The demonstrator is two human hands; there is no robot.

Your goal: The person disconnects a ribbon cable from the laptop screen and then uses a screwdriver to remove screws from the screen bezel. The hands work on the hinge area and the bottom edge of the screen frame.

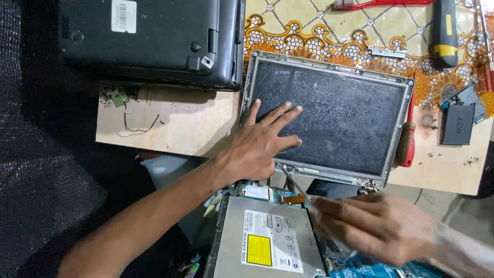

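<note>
Pressing flat on the near left corner of a bare laptop screen panel (329, 118), the left hand (260, 144) is spread wide, its fingers fanned over the dusty dark face, and nothing is pinched by it. The panel is laid on a wooden surface (170, 126), framed in thin grey metal, directly ahead of that grip. The right hand (375, 226) is closed around a slim tool (293, 183), likely a screwdriver, whose shaft is aimed up and left toward the panel's near edge, just beside the left wrist. Below both hands an opened laptop chassis is seen, with a silver optical drive (267, 239) and a blue circuit board (370, 267). The panel is judged light, thin and stiff, yet fragile: its glass layer could be cracked by twisting or by point pressure, and its dusty face looks slippery. It is best taken by the metal frame on two opposite edges, never by the middle. A red-handled screwdriver (406, 144) is seen beyond the panel's far right edge, and a closed black laptop (154, 38) lies further ahead to the left.
</note>
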